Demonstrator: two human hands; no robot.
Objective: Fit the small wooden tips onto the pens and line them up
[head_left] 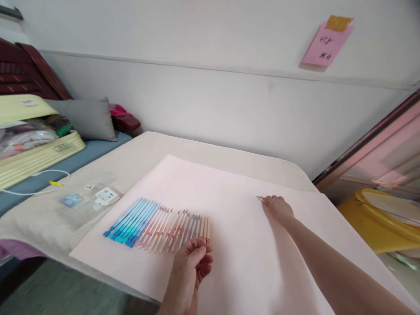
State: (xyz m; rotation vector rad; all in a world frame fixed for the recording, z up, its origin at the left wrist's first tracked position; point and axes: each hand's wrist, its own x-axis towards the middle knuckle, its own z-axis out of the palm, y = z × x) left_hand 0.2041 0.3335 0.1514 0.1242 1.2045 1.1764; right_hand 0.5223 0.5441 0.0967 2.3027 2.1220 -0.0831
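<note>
A row of slim pens (166, 227) lies side by side on the pale sheet (229, 188), tips pointing away from me. The blue pens (134, 221) are at its left end, with whitish, reddish and tan ones to the right. My left hand (195, 258) is over the near right end of the row, thumb against its curled fingers; I cannot see whether anything is between them. Farther right, low over the sheet, my right hand (278, 208) is closed on a thin pen (260, 199). Its dark tip sticks out to the left, and the fingers cover the rest.
A clear plastic package (101, 197) with labels lies left of the sheet on the cream table surface (147, 148). Beyond it are a yellow box (42, 151), a white cable (29, 193) and a grey pillow (88, 118). A yellow tub (377, 218) stands at right, below the table.
</note>
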